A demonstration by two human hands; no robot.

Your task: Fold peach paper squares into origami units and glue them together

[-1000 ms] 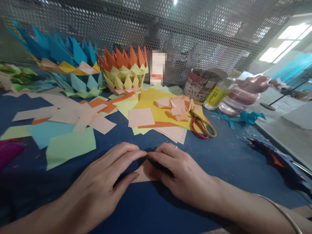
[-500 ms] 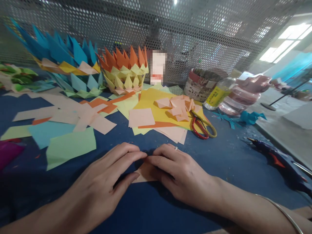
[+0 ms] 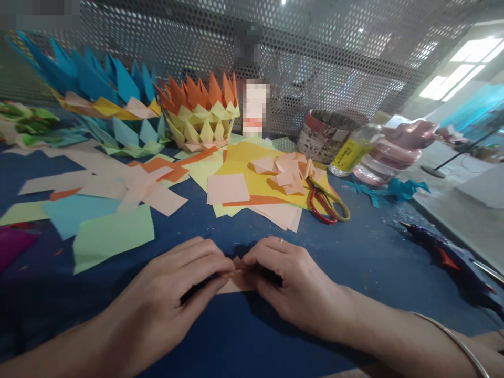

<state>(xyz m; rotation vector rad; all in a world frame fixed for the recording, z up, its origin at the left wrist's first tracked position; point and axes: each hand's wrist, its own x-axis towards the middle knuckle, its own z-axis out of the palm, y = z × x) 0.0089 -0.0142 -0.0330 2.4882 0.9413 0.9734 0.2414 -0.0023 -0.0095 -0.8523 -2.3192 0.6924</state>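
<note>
On the blue table [image 3: 240, 338], a small folded pink paper [image 3: 237, 285] lies between the two hands. The left hand [image 3: 177, 289] pinches its left end with thumb and fingers. The right hand [image 3: 293, 278] has fingers curled together over the other end; whether they pinch, I cannot tell.

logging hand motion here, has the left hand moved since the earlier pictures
Yes, slightly: the fingers of the left hand have drawn back, away from the square pink sheet beyond them, which has stayed put.
</note>
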